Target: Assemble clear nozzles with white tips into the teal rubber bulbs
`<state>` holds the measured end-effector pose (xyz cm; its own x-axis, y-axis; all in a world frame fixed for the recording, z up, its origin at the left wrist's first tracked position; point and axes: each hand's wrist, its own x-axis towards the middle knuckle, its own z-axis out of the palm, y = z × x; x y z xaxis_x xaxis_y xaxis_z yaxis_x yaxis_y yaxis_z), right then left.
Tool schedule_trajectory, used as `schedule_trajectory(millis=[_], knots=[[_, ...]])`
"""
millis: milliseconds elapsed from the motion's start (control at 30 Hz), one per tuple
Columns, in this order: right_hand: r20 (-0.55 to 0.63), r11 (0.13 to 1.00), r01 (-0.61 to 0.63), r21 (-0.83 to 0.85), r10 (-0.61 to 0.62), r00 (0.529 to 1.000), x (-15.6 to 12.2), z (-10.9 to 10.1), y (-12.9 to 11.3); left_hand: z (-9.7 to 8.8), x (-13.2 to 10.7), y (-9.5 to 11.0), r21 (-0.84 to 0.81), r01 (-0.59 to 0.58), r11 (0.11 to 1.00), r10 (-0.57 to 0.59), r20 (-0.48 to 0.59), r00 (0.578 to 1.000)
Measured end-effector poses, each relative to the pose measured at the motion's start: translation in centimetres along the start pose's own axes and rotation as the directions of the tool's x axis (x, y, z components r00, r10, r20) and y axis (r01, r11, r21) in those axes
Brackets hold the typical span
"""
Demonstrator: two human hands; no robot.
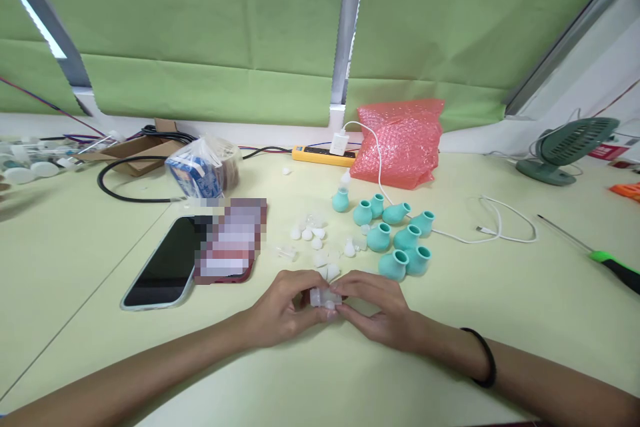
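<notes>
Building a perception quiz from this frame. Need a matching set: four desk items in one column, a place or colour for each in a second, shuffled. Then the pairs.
Things:
1. small clear plastic part
2. phone
3. screwdriver
4. pink bubble wrap bag

Places or colours:
A. at the back of the desk, beside the yellow power strip
B. lying screen up at the left, dark screen
C. pinched between the left hand and right hand
D. at the far right, green and black handle

Pairs: 1-C, 2-B, 3-D, 4-A
</notes>
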<state>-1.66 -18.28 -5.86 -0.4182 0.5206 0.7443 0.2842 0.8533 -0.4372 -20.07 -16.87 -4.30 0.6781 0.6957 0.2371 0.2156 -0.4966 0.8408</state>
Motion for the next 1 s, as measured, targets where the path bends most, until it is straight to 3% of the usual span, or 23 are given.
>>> schedule_trajectory(millis=[167, 367, 833, 1000], knots=[[-0.031, 0.999, -0.028, 0.015, 0.029, 0.999, 0.08, 0.07, 0.01, 0.29, 0.08, 0.02, 0.049, -0.045, 0.998, 0.05, -0.106, 0.993], [-0.04, 1.0, 0.011, 0.008, -0.011, 0.999, 0.02, 0.1, -0.03, 0.25, 0.11, 0.19, 0.087, -0.096, 0.992, 0.104, -0.1, 0.99], [0.065, 1.0, 0.016, -0.025, -0.014, 0.998, 0.09, -0.18, -0.16, -0.32, -0.03, 0.3, 0.118, -0.086, 0.989, 0.078, 0.068, 0.995], [-0.008, 1.0, 0.006, 0.004, -0.006, 1.0, 0.11, -0.1, -0.35, 0.09, 0.01, 0.05, 0.105, -0.108, 0.989, 0.113, -0.051, 0.992]])
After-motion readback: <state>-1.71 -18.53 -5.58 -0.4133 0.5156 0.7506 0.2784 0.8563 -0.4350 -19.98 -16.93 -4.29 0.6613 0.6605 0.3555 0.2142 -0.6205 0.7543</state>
